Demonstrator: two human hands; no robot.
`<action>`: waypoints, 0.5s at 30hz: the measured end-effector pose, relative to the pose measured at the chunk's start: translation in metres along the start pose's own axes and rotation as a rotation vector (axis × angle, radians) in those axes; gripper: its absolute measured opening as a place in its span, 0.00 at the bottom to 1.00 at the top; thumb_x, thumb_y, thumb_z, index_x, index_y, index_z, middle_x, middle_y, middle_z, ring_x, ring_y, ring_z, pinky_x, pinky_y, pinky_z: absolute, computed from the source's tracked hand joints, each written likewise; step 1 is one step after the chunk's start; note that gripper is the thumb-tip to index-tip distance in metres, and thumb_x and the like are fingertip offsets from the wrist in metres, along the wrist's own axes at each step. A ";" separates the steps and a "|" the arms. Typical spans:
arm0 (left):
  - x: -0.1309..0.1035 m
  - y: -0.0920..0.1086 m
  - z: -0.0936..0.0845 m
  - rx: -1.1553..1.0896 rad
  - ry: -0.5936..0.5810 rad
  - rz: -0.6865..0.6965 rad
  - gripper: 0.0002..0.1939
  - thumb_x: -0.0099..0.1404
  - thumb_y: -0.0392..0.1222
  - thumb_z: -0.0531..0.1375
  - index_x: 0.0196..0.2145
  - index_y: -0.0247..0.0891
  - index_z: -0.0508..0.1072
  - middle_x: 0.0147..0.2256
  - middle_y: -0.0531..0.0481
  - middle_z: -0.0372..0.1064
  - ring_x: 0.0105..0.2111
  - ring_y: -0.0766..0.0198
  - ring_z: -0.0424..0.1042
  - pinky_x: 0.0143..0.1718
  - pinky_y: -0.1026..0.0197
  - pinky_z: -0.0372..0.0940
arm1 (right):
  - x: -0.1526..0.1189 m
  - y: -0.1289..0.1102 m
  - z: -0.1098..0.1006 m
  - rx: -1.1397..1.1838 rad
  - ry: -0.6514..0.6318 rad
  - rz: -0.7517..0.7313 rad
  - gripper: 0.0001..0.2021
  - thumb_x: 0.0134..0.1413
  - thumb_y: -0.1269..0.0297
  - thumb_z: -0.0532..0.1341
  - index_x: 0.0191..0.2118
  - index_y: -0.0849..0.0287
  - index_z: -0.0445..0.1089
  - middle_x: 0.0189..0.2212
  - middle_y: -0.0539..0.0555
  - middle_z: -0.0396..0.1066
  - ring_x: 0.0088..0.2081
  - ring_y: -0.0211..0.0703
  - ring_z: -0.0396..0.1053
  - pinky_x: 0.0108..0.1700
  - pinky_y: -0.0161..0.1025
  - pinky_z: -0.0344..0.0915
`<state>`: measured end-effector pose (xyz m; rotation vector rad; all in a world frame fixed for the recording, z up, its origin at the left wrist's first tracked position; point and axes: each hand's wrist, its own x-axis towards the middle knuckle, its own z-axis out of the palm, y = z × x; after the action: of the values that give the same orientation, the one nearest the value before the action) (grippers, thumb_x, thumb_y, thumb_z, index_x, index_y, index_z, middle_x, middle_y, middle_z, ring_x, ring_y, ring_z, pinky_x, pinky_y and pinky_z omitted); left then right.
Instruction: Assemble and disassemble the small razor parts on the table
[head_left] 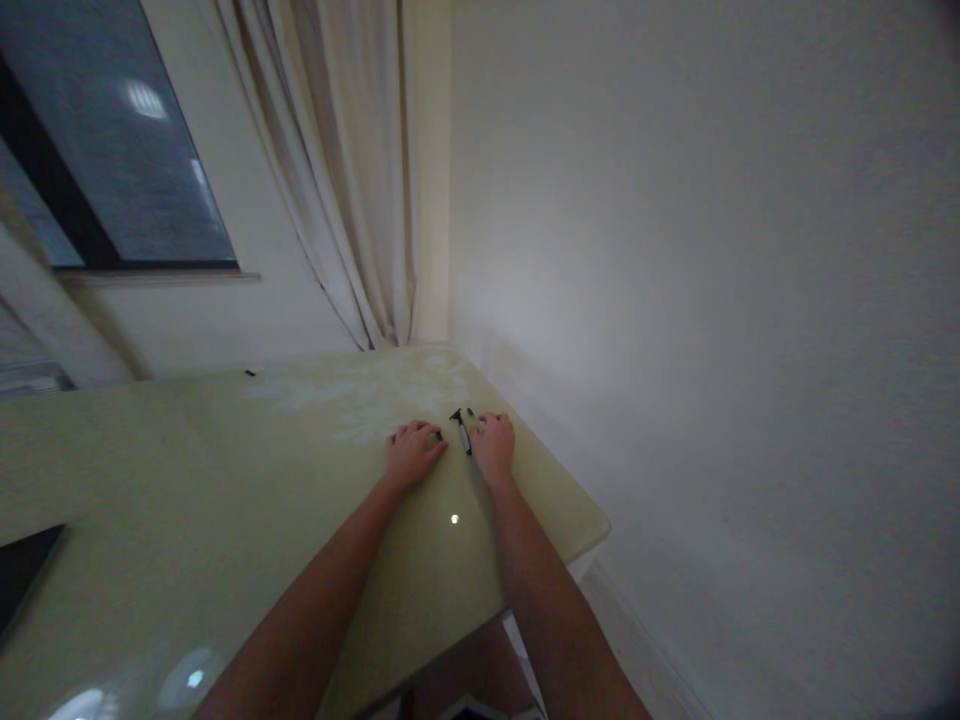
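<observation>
A razor with a dark head and a grey-and-black handle lies on the table between my two hands. My left hand rests to its left, thumb and fingers closed around a small dark piece whose kind I cannot make out. On the razor's right, my right hand has its fingers curled in a pinch at a short slim object with a dark tip. Most of that object is hidden by the fingers.
Near the table's back edge lies a small black item. A dark flat panel juts in at the left. The wall runs along the table's right side; a curtain and a window are behind it.
</observation>
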<state>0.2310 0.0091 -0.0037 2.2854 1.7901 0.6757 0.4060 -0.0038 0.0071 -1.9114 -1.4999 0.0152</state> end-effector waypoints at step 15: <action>-0.082 -0.135 -0.093 0.175 0.087 -0.311 0.20 0.68 0.54 0.57 0.51 0.46 0.80 0.57 0.39 0.73 0.57 0.38 0.68 0.55 0.34 0.59 | -0.008 -0.019 -0.005 -0.154 -0.080 -0.077 0.08 0.59 0.62 0.65 0.33 0.58 0.79 0.45 0.63 0.74 0.51 0.56 0.65 0.51 0.47 0.56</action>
<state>0.0563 -0.0457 0.0049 2.0336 2.2620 0.5905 0.3892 -0.0116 0.0176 -1.9923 -1.6699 -0.0617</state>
